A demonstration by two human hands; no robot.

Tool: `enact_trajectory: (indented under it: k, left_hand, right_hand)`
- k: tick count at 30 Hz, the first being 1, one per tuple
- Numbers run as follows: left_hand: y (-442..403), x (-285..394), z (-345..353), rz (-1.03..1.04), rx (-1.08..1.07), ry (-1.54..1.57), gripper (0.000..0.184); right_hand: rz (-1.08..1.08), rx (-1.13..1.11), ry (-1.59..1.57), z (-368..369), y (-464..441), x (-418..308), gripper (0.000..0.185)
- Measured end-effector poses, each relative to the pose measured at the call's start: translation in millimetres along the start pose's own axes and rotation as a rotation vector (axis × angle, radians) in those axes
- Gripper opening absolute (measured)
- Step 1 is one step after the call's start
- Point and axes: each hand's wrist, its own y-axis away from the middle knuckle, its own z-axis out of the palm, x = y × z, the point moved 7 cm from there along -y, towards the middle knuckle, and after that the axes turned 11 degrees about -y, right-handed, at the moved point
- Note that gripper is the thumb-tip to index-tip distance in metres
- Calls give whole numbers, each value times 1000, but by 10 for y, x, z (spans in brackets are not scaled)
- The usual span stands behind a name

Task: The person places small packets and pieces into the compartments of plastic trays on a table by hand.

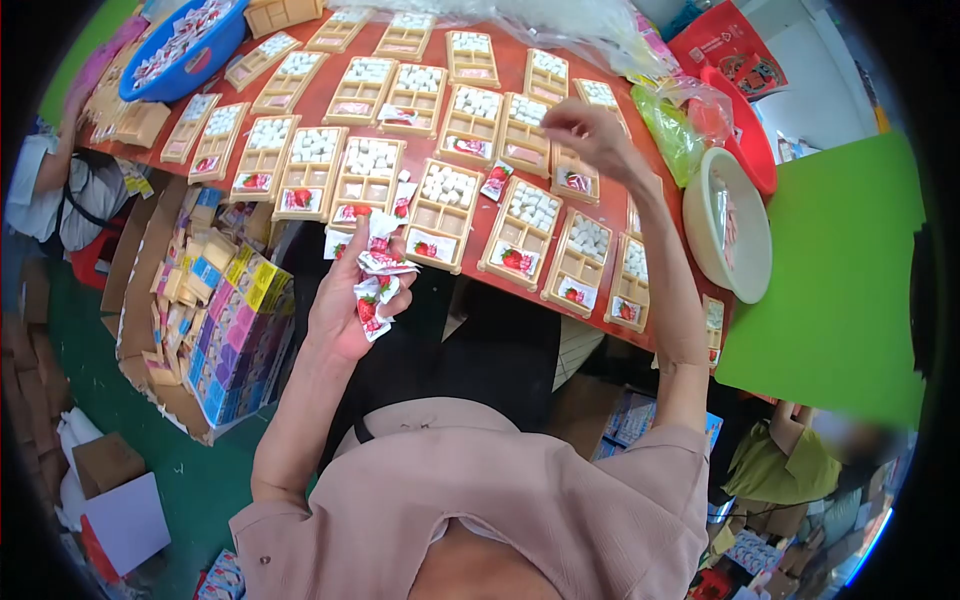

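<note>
My left hand (362, 298) is closed around several small white sachets (375, 262) printed with red strawberries, held just off the front edge of the table. My right hand (590, 138) reaches over the right part of the table with its fingers curled down; anything between them is hidden. Under and beside it lie beige compartment trays (525, 130) holding white cubes. Nearer me, a tray (440, 212) has white cubes at one end and a strawberry sachet at the other. A loose sachet (496, 180) lies between trays.
More filled trays stand in rows on the red table (480, 262). A blue basket (185, 50) of sachets is at the far left, a pale bowl (728, 225) at the right edge. A carton (215, 310) of boxes stands below left. Other people sit at both sides.
</note>
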Motion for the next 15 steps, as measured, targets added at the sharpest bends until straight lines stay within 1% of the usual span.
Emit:
enact_trajectory:
  k: [2, 3, 5, 8, 14, 15]
  left_hand:
    - [13, -20, -13, -12, 25, -1, 36]
    - [20, -29, -8, -11, 28, 1, 36]
    - [38, -39, -1, -5, 32, 5, 36]
    - [66, -60, -25, -27, 24, 23, 35]
    - [94, -72, -28, -39, 52, 21, 35]
    - [98, -86, -47, -43, 55, 15, 36]
  right_hand:
    - [-21, -172, 47, 419, 48, -284, 16]
    - [6, -262, 102, 579, 32, -304, 19]
    - [-105, -341, 276, 749, 19, -375, 23]
    - [-202, -362, 328, 824, -10, -336, 24]
    - [-277, -377, 371, 887, -67, -277, 19]
    - [-222, -376, 322, 851, -83, -280, 17]
